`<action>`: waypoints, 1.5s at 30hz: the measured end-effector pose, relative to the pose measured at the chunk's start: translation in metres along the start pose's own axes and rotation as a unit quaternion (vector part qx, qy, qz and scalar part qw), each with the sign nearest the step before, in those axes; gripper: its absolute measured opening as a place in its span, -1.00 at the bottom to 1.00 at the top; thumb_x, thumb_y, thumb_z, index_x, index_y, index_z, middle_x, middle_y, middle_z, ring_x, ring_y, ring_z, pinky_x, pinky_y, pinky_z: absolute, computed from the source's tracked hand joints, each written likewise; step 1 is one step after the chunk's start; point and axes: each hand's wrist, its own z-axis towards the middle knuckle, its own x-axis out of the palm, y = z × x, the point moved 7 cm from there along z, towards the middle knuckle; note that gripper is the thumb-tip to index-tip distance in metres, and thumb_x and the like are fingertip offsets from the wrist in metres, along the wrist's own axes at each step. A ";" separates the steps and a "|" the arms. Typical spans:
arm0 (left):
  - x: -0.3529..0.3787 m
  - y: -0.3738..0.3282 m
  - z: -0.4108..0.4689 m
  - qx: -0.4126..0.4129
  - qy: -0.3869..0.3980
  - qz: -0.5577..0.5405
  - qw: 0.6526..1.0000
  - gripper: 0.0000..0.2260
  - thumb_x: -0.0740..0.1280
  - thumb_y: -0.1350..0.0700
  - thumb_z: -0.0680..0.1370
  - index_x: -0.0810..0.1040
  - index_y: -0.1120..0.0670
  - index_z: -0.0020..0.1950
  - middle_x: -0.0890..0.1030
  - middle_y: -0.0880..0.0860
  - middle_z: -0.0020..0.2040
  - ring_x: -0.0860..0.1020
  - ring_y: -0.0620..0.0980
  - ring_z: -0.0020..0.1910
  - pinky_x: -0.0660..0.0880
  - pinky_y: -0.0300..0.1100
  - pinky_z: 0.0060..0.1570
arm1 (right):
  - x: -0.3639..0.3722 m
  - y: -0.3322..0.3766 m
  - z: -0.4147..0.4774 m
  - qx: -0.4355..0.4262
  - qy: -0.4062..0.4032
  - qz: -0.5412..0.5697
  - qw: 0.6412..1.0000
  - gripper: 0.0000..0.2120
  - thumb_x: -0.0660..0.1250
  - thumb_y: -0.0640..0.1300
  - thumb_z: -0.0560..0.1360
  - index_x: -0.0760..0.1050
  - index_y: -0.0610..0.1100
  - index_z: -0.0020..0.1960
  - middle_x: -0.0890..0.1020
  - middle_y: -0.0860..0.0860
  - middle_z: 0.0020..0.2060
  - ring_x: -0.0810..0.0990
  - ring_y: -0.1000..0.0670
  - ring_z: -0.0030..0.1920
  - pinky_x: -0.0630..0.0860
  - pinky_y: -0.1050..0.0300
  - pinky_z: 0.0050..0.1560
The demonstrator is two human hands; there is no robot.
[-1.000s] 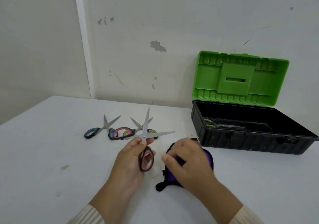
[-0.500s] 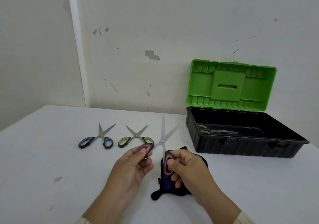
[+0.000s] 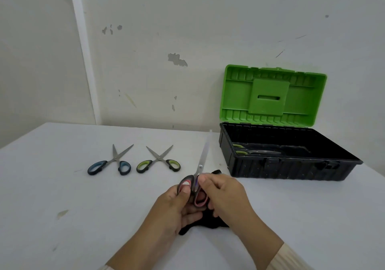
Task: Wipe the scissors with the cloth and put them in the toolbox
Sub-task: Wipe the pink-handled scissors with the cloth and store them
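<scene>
Both hands hold the pink-handled scissors (image 3: 201, 161) above the table, blades closed and pointing up and away. My left hand (image 3: 179, 205) grips the left handle loop, my right hand (image 3: 224, 194) the right loop. A dark cloth (image 3: 205, 220) lies on the table under my hands, mostly hidden. The toolbox (image 3: 287, 167) stands open at the right, black with a green lid (image 3: 273, 95) raised, and green-handled scissors (image 3: 254, 151) lie inside it.
Blue-handled scissors (image 3: 111, 163) and green-handled scissors (image 3: 159, 160) lie with blades spread on the white table (image 3: 62, 186), left of my hands. A wall runs close behind the table and toolbox.
The pink scissors' blades went from spread to closed. My right hand left the cloth and took the second handle loop. The scissors now point more to the right.
</scene>
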 end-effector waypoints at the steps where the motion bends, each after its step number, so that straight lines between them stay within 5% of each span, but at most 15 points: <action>1: 0.001 0.001 -0.001 0.005 0.000 0.034 0.999 -0.75 0.18 0.04 0.62 0.57 0.15 0.09 0.71 0.16 -0.06 0.69 0.08 -0.10 0.62 -0.12 -0.14 | -0.007 0.001 0.001 -0.009 -0.032 -0.022 0.999 -0.68 0.26 0.03 0.50 0.52 -0.19 -0.28 0.52 0.02 -0.42 0.52 0.04 -0.38 0.50 0.09 -0.30; 4: 0.008 -0.002 -0.004 0.041 0.004 0.128 0.991 -0.80 0.20 0.05 0.61 0.57 0.07 0.09 0.72 0.09 -0.07 0.70 -0.01 -0.10 0.63 -0.14 -0.08 | -0.021 -0.001 0.004 -0.008 -0.085 -0.058 0.995 -0.56 0.28 0.08 0.48 0.33 -0.22 -0.41 0.42 -0.04 -0.47 0.40 0.02 -0.41 0.37 0.10 -0.33; 9: 0.033 -0.006 -0.011 0.066 -0.006 0.150 0.986 -0.86 0.26 0.17 0.59 0.55 0.01 0.11 0.70 0.00 -0.07 0.68 -0.07 -0.09 0.61 -0.16 -0.04 | -0.067 -0.011 0.006 0.031 -0.139 -0.016 0.990 -0.58 0.32 0.01 0.44 0.34 -0.30 -0.38 0.40 -0.07 -0.53 0.34 -0.01 -0.48 0.33 0.09 -0.39; 13: 0.086 0.011 -0.010 0.078 0.053 0.265 0.960 -0.60 0.31 0.05 0.53 0.42 0.02 0.37 0.64 -0.07 0.04 0.63 -0.05 0.04 0.53 -0.09 0.17 | -0.124 -0.028 0.002 0.069 -0.170 -0.118 0.976 -0.64 0.27 -0.06 0.45 0.36 -0.18 -0.46 0.41 -0.02 -0.57 0.37 -0.03 -0.48 0.34 0.12 -0.39; 17: 0.153 0.040 -0.003 0.113 0.142 0.489 0.853 -0.58 0.20 0.03 0.60 0.30 -0.02 0.47 0.37 -0.06 0.43 0.36 -0.08 0.38 0.23 -0.25 0.38 | -0.162 -0.049 -0.010 0.098 -0.128 -0.282 0.946 -0.75 0.18 -0.08 0.51 0.43 -0.14 -0.31 0.48 0.01 -0.48 0.42 0.08 -0.48 0.28 0.27 -0.50; 20: 0.184 0.064 0.013 0.119 0.169 0.624 0.754 -0.53 0.11 -0.01 0.62 0.18 0.02 0.53 0.09 -0.01 0.58 0.02 -0.02 0.55 -0.09 -0.14 0.51 | -0.191 -0.053 -0.008 0.076 -0.123 -0.321 0.936 -0.77 0.21 -0.14 0.47 0.41 -0.15 -0.35 0.49 -0.05 -0.44 0.47 0.01 -0.45 0.34 0.22 -0.48; 22: 0.195 0.070 0.032 0.130 0.152 0.671 0.714 -0.55 0.07 -0.03 0.62 0.20 0.04 0.51 0.08 0.03 0.58 -0.02 0.04 0.56 -0.11 -0.03 0.53 | -0.216 -0.041 0.006 0.021 -0.143 -0.388 0.910 -0.80 0.21 -0.15 0.46 0.42 -0.17 -0.33 0.52 -0.14 -0.37 0.52 -0.15 -0.33 0.36 0.15 -0.37; 24: 0.202 0.071 0.050 0.145 0.126 0.683 0.704 -0.58 0.06 -0.05 0.60 0.29 0.05 0.43 0.18 0.06 0.54 0.05 0.11 0.54 -0.03 0.03 0.51 | -0.237 -0.024 0.029 -0.040 -0.148 -0.463 0.873 -0.83 0.18 -0.15 0.48 0.50 -0.21 -0.16 0.50 -0.18 -0.28 0.52 -0.21 -0.23 0.33 0.10 -0.27; 27: 0.207 0.070 0.069 0.171 0.091 0.690 0.697 -0.61 0.03 -0.05 0.61 0.31 0.05 0.40 0.26 0.03 0.48 0.13 0.08 0.51 0.03 0.02 0.49 | -0.255 -0.019 0.076 -0.065 -0.079 -0.509 0.854 -0.80 0.14 -0.17 0.51 0.52 -0.16 0.00 0.42 -0.07 -0.30 0.43 -0.07 -0.35 0.30 0.14 -0.38; 35: 0.209 0.060 0.081 0.197 0.018 0.676 0.710 -0.55 0.00 -0.05 0.64 0.20 0.05 0.51 0.22 -0.03 0.52 0.13 -0.05 0.50 -0.01 -0.12 0.51 | -0.265 -0.111 0.179 0.012 0.083 -0.615 0.784 -0.77 0.18 -0.25 0.47 0.57 -0.18 0.03 0.62 -0.12 -0.13 0.55 -0.11 -0.20 0.49 0.10 -0.14; 45: 0.208 0.062 0.084 0.207 -0.006 0.676 0.707 -0.55 -0.01 -0.06 0.64 0.17 0.02 0.52 0.21 -0.08 0.52 0.10 -0.09 0.51 -0.06 -0.16 0.50 | -0.267 -0.199 0.224 0.114 0.179 -0.643 0.736 -0.87 0.18 -0.19 0.38 0.50 -0.13 -0.17 0.63 -0.11 -0.04 0.60 -0.18 -0.07 0.55 -0.08 0.07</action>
